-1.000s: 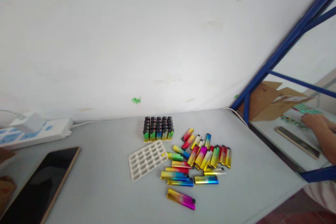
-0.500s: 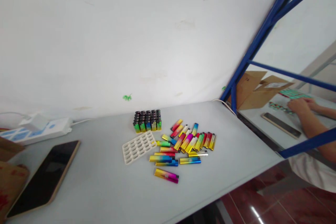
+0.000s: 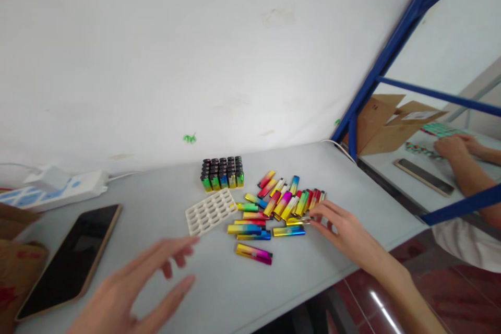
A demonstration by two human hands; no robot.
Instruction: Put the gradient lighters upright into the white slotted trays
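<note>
My left hand [image 3: 144, 282] hovers over the near side of the table, thumb and fingers spread, holding nothing. A white plastic tray [image 3: 211, 212] with rows of slots lies beyond its fingertips. At the right edge of a loose heap of shiny coloured lighters [image 3: 282, 206], my right hand [image 3: 332, 224] pinches the silver end of a gold-and-silver lighter [image 3: 296, 221], which still lies on the table. A yellow-and-purple lighter [image 3: 254, 253] lies apart at the front. Behind the tray, a block of lighters with black tops [image 3: 222, 173] stands upright in close rows.
On the left lie a black-screened phone [image 3: 70, 261], a white power strip [image 3: 74, 188] and a brown package [image 3: 19, 276]. A blue metal frame [image 3: 368, 94] bounds the table's right side. Beyond it are a cardboard box [image 3: 387, 122], another phone [image 3: 424, 177] and another person's hands [image 3: 456, 146].
Both my hands have come into view, the left from the lower left and the right from the lower right, reaching the heap's right edge. The camera view has shifted slightly.
</note>
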